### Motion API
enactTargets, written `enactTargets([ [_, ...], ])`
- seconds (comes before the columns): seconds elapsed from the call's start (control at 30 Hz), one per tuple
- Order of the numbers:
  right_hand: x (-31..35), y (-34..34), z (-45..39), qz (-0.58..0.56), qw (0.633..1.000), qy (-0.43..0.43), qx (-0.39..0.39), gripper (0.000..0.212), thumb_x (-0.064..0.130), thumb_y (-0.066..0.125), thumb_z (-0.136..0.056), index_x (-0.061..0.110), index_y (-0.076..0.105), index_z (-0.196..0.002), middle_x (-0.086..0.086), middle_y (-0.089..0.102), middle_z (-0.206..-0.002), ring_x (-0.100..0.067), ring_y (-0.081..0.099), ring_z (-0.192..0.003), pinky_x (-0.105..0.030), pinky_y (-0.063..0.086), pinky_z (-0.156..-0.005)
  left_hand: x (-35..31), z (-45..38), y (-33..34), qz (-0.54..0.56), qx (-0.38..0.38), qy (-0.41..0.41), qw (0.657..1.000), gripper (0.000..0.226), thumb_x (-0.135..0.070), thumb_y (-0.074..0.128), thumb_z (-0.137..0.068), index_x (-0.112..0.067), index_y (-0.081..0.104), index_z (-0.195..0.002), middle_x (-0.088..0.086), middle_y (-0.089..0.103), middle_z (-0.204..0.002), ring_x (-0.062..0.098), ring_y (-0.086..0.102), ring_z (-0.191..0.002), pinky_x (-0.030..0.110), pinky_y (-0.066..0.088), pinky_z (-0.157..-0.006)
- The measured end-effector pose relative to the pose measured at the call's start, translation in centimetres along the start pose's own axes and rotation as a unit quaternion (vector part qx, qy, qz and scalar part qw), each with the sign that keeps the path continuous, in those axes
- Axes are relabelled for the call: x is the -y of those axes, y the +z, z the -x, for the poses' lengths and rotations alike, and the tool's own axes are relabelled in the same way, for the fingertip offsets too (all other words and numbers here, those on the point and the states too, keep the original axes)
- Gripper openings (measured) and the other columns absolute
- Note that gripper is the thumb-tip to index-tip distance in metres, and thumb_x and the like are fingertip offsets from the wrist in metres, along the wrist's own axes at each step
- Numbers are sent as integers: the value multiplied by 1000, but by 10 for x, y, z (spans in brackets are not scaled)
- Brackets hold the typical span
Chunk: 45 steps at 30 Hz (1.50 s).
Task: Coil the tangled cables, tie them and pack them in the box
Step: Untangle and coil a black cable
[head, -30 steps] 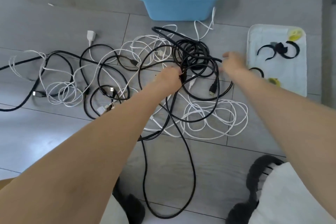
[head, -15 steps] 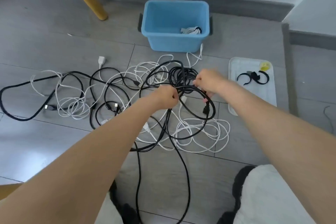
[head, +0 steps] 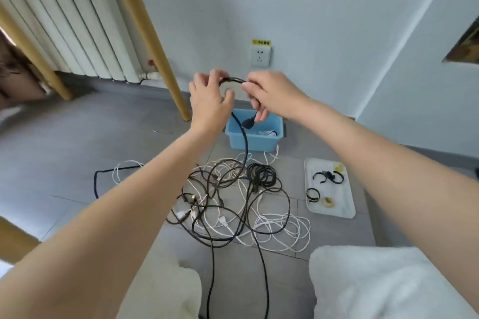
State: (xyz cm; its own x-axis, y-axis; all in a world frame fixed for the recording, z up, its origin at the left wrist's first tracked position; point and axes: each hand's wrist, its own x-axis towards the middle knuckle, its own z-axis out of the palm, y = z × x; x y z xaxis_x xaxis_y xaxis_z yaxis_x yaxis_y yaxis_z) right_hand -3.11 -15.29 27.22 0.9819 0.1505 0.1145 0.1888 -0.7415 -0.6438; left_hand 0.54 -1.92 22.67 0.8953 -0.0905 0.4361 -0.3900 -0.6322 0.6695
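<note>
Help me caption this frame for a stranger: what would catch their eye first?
Two raised hands, left hand and right hand, hold a black cable up at centre, its plug dangling over the blue box. Below sprawls a tangle of black and white cables on the grey floor, with a white tray of ties to its right.

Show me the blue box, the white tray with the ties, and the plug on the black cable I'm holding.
blue box (head: 269, 143): head view, front wall.
white tray (head: 339, 210): head view, bare floor of tray.
plug (head: 248, 122): head view, plug body under the right hand.
</note>
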Motion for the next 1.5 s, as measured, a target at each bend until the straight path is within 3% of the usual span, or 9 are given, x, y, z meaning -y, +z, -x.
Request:
enactTargets([
  [0.2, -3, 6, 25, -286, 951, 93, -76, 31, 18, 33, -101, 8, 46, -75, -12, 53, -64, -22, 66, -50, -25, 55, -50, -7, 8, -26, 207, 157, -87, 962, 27, -32, 39, -100, -11, 56, -92, -8, 54, -69, 10, 53, -69, 21, 41, -67],
  [0.43, -40, 24, 44, -231, 963, 138, -29, 20, 13, 38, -100, 15, 55, -90, -9, 57, -89, -18, 63, -62, -25, 53, -64, -20, 43, -18, 344, 383, -198, 834, 41, -41, 34, -100, -19, 41, -66, -10, 20, -50, 5, 16, -41, 17, 14, -41],
  [0.57, -28, 19, 45, -272, 956, 106, -17, 18, 14, 44, -98, 24, 59, -92, 6, 63, -84, -7, 63, -61, -20, 50, -65, -35, 38, -16, 389, 392, -238, 799, 39, -38, 29, -101, -21, 37, -67, -12, 19, -46, 4, 14, -35, 17, 9, -35],
  [0.77, -19, 29, 47, -159, 976, 146, 0, 46, 25, 54, -93, 21, 39, -136, -1, 38, -136, -18, 59, -96, -28, 54, -77, -32, 18, -18, 485, 301, -322, 756, 38, -32, 28, -101, -22, 30, -65, -11, 22, -41, 3, 15, -29, 16, 9, -29],
  [0.97, -18, 41, 58, -90, 962, -8, 257, 10, 20, 60, -90, 16, 59, -99, 3, 63, -103, -11, 57, -100, -24, 41, -95, -38, 11, -27, 579, 340, -327, 665, 40, -29, 27, -99, -21, 25, -60, -10, 22, -40, 3, 15, -27, 17, 8, -28],
  [1.07, -32, 42, 51, 59, 959, -6, 277, 22, 28, 55, -92, 21, 54, -71, -3, 63, -77, -19, 56, -75, -30, 43, -75, -44, 16, -31, 562, 385, -312, 662, 40, -30, 25, -101, -22, 24, -62, -10, 24, -39, 6, 4, -37, 16, 7, -28],
  [1.2, -54, 22, 47, 124, 962, 93, 223, 42, 42, 65, -83, 17, 44, -56, 0, 60, -54, -4, 43, -43, -20, 30, -49, -34, 17, -45, 494, 458, -301, 675, 39, -31, 23, -101, -21, 26, -64, -10, 12, -47, 7, 2, -41, 14, 6, -29],
  [1.33, -58, -2, 40, -76, 963, 210, 150, 47, 26, 72, -80, 16, 35, -53, 1, 27, -48, -10, 23, -40, -20, 19, -41, -20, 30, -50, 390, 547, -304, 675, 39, -31, 22, -101, -18, 32, -66, -11, 24, -44, 5, 4, -37, 14, 4, -31],
  [1.5, -42, 1, 31, -390, 844, 323, 174, 26, 18, 44, -96, 6, 52, -76, 9, 29, -41, 0, 20, -26, -11, 13, -30, -11, 43, -41, 315, 570, -323, 686, 38, -28, 26, -102, -9, 46, -75, 3, 50, -58, 3, 36, -31, 12, 17, -27],
])
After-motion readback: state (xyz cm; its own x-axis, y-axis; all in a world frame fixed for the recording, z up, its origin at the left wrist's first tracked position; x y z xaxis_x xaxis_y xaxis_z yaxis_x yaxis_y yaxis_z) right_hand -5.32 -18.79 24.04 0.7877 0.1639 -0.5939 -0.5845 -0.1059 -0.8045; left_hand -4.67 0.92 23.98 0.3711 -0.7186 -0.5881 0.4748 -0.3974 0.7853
